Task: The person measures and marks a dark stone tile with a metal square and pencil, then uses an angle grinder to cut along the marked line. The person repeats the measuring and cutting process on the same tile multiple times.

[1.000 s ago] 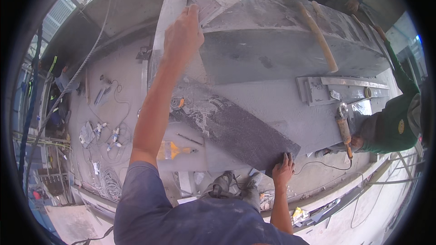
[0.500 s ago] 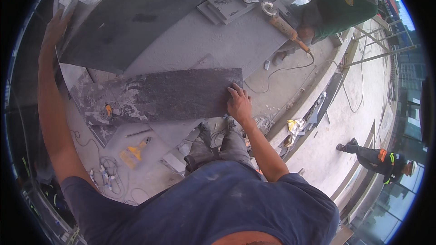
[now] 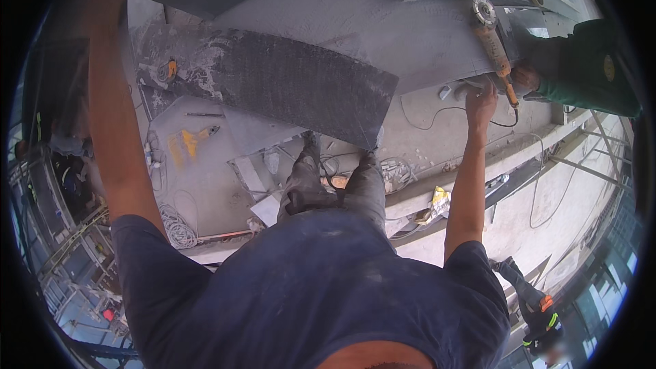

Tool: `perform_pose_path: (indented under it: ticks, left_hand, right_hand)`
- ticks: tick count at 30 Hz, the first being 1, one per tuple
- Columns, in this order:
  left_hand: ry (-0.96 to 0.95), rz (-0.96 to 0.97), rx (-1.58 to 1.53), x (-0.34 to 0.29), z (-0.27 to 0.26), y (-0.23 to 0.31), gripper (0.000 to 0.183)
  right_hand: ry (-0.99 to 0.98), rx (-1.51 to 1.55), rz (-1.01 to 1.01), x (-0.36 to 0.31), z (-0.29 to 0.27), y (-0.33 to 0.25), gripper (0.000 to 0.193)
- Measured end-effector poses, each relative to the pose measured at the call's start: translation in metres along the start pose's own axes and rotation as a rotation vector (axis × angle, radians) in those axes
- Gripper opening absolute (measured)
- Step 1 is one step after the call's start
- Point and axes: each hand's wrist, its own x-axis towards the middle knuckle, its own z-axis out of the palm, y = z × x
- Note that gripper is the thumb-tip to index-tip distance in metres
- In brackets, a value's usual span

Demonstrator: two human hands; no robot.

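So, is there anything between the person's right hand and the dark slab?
Nothing visible blocks the right hand from the dark slab; only a small pale piece and a thin cable lie on the floor between.

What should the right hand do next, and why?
Perhaps ease its fingers around the orange grinder, near the tail end. The right hand is close beside that end, and the disc is at the far end, away from it. It should probably go gently, since another person's hand is near too.
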Motion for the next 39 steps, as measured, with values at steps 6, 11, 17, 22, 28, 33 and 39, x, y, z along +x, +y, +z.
perform_pose_path:
  ticks: [6,11,17,22,28,33,39]
  left_hand:
    - [-0.090,-0.282,-0.088,-0.248,0.029,0.201,0.029]
    - [-0.659,-0.554,-0.065,-0.388,0.078,0.328,0.062]
    - [-0.632,-0.262,-0.173,-0.431,0.099,0.497,0.079]
    - [-0.725,-0.172,-0.210,-0.422,0.094,0.534,0.075]
    - [-0.582,-0.177,-0.021,-0.411,0.136,0.412,0.064]
    - [-0.672,-0.256,0.098,-0.362,0.194,0.282,0.069]
    - [-0.742,-0.436,0.180,-0.323,0.231,0.182,0.066]
  right_hand:
    - [-0.035,-0.220,-0.097,0.088,0.016,0.105,0.074]
    - [-0.250,-0.345,0.017,0.119,0.027,0.149,0.073]
    - [-0.333,-0.178,0.008,0.147,0.076,0.232,0.092]
    - [-0.271,-0.210,-0.019,0.132,0.083,0.231,0.083]
    - [-0.407,0.599,0.339,0.041,0.011,0.119,0.057]
    - [-0.345,0.744,0.550,-0.052,-0.045,0.038,0.045]
    - [-0.422,0.786,0.747,-0.155,-0.090,-0.015,0.049]
